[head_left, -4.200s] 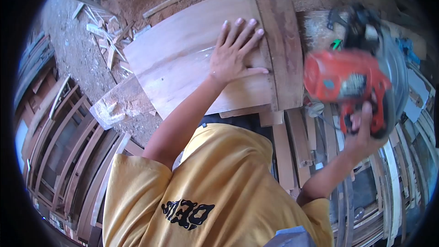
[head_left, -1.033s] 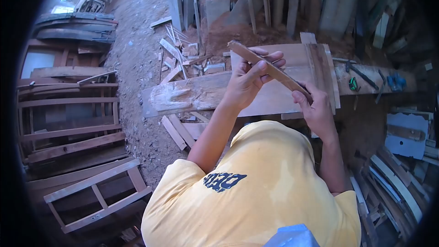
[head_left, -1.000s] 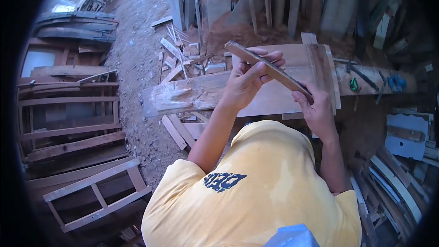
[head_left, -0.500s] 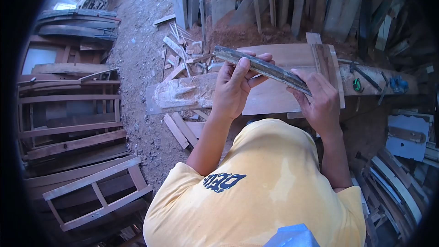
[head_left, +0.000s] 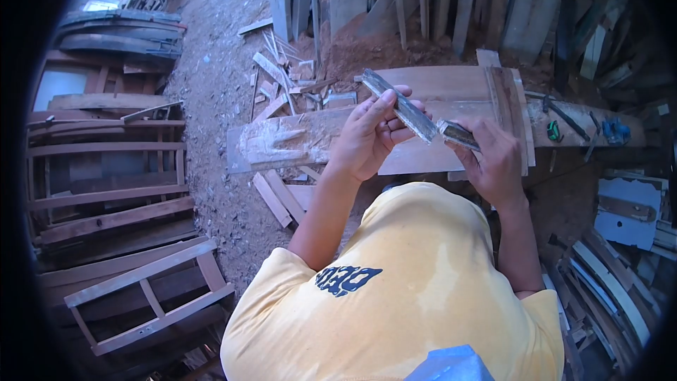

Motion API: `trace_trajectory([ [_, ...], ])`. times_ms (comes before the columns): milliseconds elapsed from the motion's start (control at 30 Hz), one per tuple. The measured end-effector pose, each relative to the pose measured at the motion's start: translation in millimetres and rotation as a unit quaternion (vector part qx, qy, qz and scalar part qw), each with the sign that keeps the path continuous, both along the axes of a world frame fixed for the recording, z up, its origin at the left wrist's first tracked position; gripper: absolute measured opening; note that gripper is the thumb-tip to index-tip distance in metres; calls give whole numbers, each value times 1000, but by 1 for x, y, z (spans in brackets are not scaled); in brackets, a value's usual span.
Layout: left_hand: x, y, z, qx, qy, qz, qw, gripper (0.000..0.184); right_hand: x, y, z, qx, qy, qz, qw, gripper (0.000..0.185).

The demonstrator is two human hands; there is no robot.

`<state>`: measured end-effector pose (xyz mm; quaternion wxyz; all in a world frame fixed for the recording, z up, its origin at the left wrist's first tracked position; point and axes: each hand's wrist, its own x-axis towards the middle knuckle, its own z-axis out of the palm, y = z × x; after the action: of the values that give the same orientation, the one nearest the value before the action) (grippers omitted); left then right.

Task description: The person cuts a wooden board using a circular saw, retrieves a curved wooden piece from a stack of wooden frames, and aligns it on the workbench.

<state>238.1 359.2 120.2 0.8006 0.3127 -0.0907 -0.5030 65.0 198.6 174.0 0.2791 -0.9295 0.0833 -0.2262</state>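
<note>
My left hand (head_left: pixel 368 130) is closed around the longer piece of a dark, weathered wooden strip (head_left: pixel 407 111), thumb on top. A shorter piece of the same strip (head_left: pixel 458 134) is gripped in my right hand (head_left: pixel 491 159), its rough, pale broken end facing the longer piece. A small gap separates the two ends. Both hands are raised above a long plank bench (head_left: pixel 310 134), over a wide board (head_left: pixel 423 155) lying on it. My right hand's fingers partly hide the short piece.
A green tape measure (head_left: pixel 553 131), a dark bar-like tool (head_left: pixel 568 118) and a blue object (head_left: pixel 616 131) lie at the bench's right. Wood scraps (head_left: pixel 278 88) litter the ground. Upright planks (head_left: pixel 486 14) stand behind; wooden frames (head_left: pixel 151 296) are stacked at left.
The single wooden strip has come apart into two pieces, one in each hand. The left piece has tilted more steeply, and its lower end has separated from the right piece.
</note>
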Motion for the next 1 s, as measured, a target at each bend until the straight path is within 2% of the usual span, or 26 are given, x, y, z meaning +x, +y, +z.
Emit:
trace_trajectory([
  [33,2,1,-5,2,0,5,1000,41,5,2,-4,65,7,-12,998,28],
  [67,4,1,-11,3,16,-7,1000,42,9,3,-7,66,7,-8,998,28],
  [133,2,0,-26,4,31,-14,999,44,15,5,-12,146,4,-29,989,30],
  [233,-6,-1,-50,-12,137,-55,989,51,21,4,-29,194,52,-26,979,40],
  [267,-11,-2,-59,-9,133,-35,990,51,24,7,-31,199,52,-6,979,40],
  [333,-20,-7,-77,0,205,-56,977,51,24,14,-33,153,94,23,984,50],
  [367,-24,-7,-84,11,185,-50,981,51,24,16,-27,136,133,29,981,58],
  [467,-25,-6,-101,56,161,-39,985,49,23,15,-36,87,94,30,991,59],
  [500,-23,-4,-102,64,162,-4,985,47,20,13,-36,85,98,22,991,59],
  [567,-16,1,-96,75,150,48,985,42,17,9,-37,68,98,16,993,59],
  [600,-15,1,-87,76,154,40,984,42,16,10,-37,69,102,8,992,59],
  [667,-16,0,-62,119,-5,112,987,43,17,16,-35,274,122,-12,954,53],
  [700,-18,-2,-48,81,-19,127,988,52,19,21,-35,275,123,-19,953,53],
  [733,-20,-1,-38,80,-17,120,989,52,20,26,-34,350,79,-22,933,47],
  [767,-22,-2,-31,44,-83,115,989,52,20,28,-33,420,33,-26,906,41],
  [800,-24,-1,-23,5,-148,110,983,51,18,28,-32,417,31,-36,907,41],
  [833,-24,2,-15,-15,-200,83,976,57,15,29,-31,445,-24,-34,895,36],
  [867,-24,4,-13,-19,-197,76,977,57,13,30,-30,469,-80,-29,879,32],
  [900,-23,6,-11,-55,-232,60,969,58,10,31,-23,466,-80,-35,881,32],
  [933,-24,7,-10,-90,-265,45,959,60,8,33,-12,396,-100,-11,913,30],
  [967,-24,7,-6,-121,-245,40,961,62,6,35,-4,324,-117,15,939,28],
  [1000,-25,6,-6,-122,-242,38,962,62,5,37,-1,322,-115,11,940,28],
])
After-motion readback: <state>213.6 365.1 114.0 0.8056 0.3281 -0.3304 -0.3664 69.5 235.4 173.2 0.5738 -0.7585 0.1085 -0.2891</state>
